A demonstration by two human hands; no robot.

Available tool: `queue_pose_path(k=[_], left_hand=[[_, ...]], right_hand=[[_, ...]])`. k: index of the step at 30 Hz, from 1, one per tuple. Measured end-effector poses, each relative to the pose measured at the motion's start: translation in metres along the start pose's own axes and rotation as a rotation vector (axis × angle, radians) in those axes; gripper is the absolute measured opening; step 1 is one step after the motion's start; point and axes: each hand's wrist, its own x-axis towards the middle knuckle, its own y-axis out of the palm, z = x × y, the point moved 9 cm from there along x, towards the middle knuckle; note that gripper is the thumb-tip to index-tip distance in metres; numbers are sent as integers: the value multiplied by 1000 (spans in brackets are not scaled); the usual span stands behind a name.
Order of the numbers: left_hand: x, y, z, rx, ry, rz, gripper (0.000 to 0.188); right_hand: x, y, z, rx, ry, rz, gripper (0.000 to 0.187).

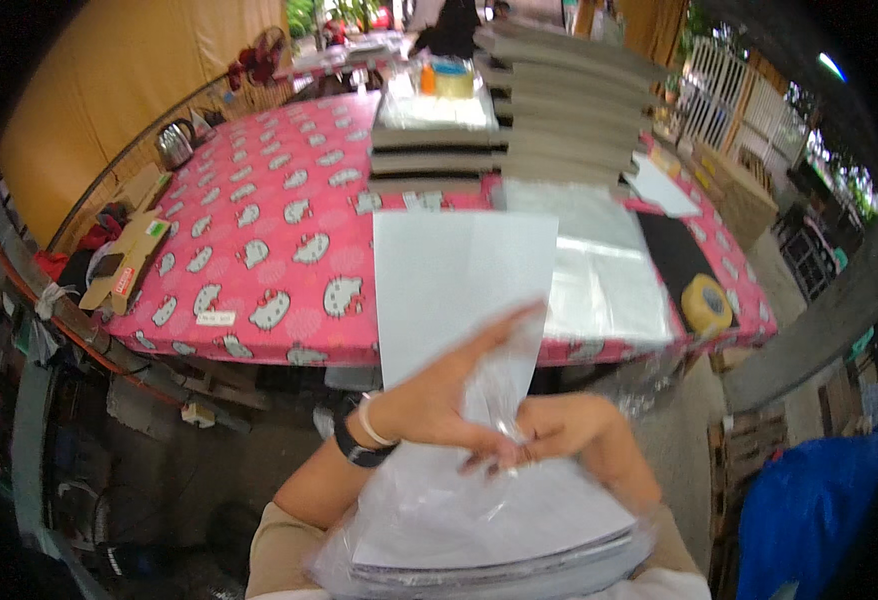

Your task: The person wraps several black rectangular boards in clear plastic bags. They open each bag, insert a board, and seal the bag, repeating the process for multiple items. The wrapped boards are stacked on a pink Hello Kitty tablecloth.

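Observation:
A clear plastic bag point(499, 408) with a stack of white sheets point(489, 525) inside lies across my lap. The bag's upper part is gathered into a twisted neck between my hands. My right hand point(574, 428) has its fingers closed on that neck. My left hand point(427, 402), with a dark watch and a pale band at the wrist, reaches across it. Its fingers are stretched toward the upper right, and the thumb points down at the neck, near the right fingertips. Behind the hands, a white sheet point(449, 275) lies on the table and extends over its front edge.
The table has a pink patterned cover point(259, 250). Clear plastic bags point(604, 285) lie to the right, near a tape roll point(706, 303). Tall grey stacks point(569, 120) stand at the back. At the left edge are an open cardboard box point(131, 265) and a kettle point(174, 145).

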Motion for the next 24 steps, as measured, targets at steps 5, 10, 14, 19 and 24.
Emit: queue_pose_path(k=[5, 10, 14, 19, 24], left_hand=[[-31, 38, 44, -122, -432, 311, 68], [-72, 11, 25, -827, -152, 257, 62], [-85, -33, 41, -1233, 88, -144, 61], [-109, -64, 51, -1447, 275, -612, 57], [-124, -3, 58, -570, -175, 338, 58]], right_hand=[[-36, -36, 27, 142, -21, -331, 24], [-71, -61, 20, 620, -596, -825, 28], [-91, -55, -39, 962, -850, -849, 33], [-105, -82, -47, 1146, -908, -1159, 31], [-102, -89, -33, 788, -566, -1071, 34]])
